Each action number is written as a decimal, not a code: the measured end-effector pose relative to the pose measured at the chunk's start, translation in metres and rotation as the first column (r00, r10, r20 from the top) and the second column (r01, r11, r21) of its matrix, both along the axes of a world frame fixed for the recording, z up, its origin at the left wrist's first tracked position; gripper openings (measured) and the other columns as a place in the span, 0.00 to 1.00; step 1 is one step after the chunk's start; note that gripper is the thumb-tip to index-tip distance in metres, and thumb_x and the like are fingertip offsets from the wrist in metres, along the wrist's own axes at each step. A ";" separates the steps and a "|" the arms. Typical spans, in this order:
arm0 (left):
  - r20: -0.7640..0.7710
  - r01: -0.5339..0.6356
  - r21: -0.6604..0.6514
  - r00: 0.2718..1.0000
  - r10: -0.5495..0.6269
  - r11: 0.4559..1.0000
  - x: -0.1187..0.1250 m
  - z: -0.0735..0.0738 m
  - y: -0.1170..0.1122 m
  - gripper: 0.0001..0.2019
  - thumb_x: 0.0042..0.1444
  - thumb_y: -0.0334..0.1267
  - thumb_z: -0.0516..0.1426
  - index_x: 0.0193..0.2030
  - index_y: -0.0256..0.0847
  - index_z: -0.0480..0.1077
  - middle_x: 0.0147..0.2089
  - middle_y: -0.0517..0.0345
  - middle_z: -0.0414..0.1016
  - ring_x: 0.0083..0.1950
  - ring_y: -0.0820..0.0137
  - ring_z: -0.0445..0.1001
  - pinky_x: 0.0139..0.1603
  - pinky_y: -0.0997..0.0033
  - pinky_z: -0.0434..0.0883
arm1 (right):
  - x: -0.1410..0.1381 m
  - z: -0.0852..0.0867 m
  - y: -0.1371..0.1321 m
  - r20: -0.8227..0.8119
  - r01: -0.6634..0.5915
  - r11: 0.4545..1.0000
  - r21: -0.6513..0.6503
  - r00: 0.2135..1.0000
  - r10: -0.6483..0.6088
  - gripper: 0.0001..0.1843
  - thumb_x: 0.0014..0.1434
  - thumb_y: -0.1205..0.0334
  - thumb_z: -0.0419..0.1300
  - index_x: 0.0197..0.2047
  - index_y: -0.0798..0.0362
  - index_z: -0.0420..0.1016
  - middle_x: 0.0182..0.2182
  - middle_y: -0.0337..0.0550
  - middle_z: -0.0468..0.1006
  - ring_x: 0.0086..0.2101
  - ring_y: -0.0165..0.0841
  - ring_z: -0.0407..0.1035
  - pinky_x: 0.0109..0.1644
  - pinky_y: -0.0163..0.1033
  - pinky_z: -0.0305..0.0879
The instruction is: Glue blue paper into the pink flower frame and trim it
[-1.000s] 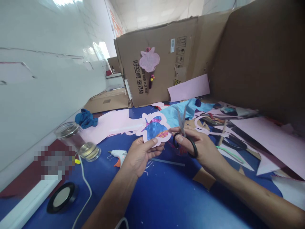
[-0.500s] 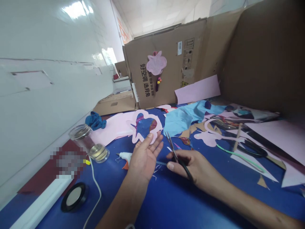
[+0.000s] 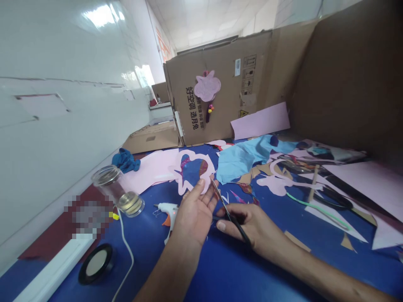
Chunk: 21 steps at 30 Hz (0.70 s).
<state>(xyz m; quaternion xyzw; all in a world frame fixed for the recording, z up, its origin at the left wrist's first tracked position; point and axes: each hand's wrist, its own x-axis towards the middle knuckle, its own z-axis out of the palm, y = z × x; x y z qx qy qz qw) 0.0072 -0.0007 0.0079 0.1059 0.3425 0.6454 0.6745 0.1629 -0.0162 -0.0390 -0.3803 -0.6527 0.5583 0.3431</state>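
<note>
Over a blue work surface [image 3: 208, 281], the person's two bare arms are reaching in from the bottom edge. The left hand [image 3: 193, 214] is turning its palm upward with the fingers spread apart, and its fingertips [image 3: 201, 184] are overlapping the lower edge of a pink-bordered paper cutout [image 3: 192, 170] bearing a blue fish-like picture; I cannot tell whether they are pinching it. The cutout is lying partly over a pink paper sheet [image 3: 151, 165]. The right hand [image 3: 242, 226] is closing around the black handles of a pair of scissors [image 3: 228, 212], its blades pressed together and pointing up toward the left hand, just beside those fingers.

Around the hands, one hot glue gun [image 3: 166, 212] is lying near the left wrist, with a white cable [image 3: 124, 251] running down nearby. One glass jar [image 3: 115, 191] is lying tilted beside a blue cloth [image 3: 126, 161]. A second pair of black-handled scissors [image 3: 333, 201] is resting among paper scraps on the right, near one wooden stick [image 3: 314, 182] and one green strip [image 3: 317, 212]. Crumpled light-blue paper [image 3: 242, 161] is spreading beyond the cutout. Behind everything, a cardboard box [image 3: 252, 75] is standing upright, displaying a pink flower-shaped cutout [image 3: 207, 88] and the printed words "好空调 选月兔".
</note>
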 end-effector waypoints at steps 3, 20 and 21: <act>-0.009 -0.024 -0.014 1.000 0.024 1.000 0.002 -0.001 0.000 0.03 0.64 0.27 0.62 0.43 0.33 0.78 0.50 0.42 0.85 0.48 0.63 0.85 0.49 0.67 0.81 | 0.000 -0.001 0.000 -0.010 -0.003 1.000 -0.003 1.000 0.003 0.20 0.57 0.45 0.73 0.38 0.54 0.80 0.24 0.31 0.59 0.27 0.28 0.50 0.30 0.35 0.45; -0.007 -0.062 -0.016 0.998 0.062 0.998 0.007 -0.003 -0.003 0.04 0.64 0.29 0.63 0.45 0.34 0.77 0.47 0.42 0.85 0.46 0.64 0.85 0.50 0.67 0.81 | 0.001 -0.005 -0.001 0.041 -0.009 1.000 -0.001 0.999 0.009 0.21 0.59 0.41 0.71 0.38 0.52 0.82 0.24 0.32 0.60 0.27 0.29 0.51 0.30 0.36 0.46; -0.007 -0.059 -0.012 0.998 0.059 0.998 0.007 -0.003 -0.004 0.05 0.64 0.29 0.63 0.46 0.34 0.77 0.47 0.42 0.85 0.46 0.64 0.85 0.50 0.67 0.81 | 0.001 -0.005 -0.001 0.045 -0.006 1.000 0.000 0.999 0.006 0.21 0.58 0.41 0.71 0.38 0.52 0.82 0.24 0.32 0.61 0.27 0.29 0.51 0.30 0.36 0.46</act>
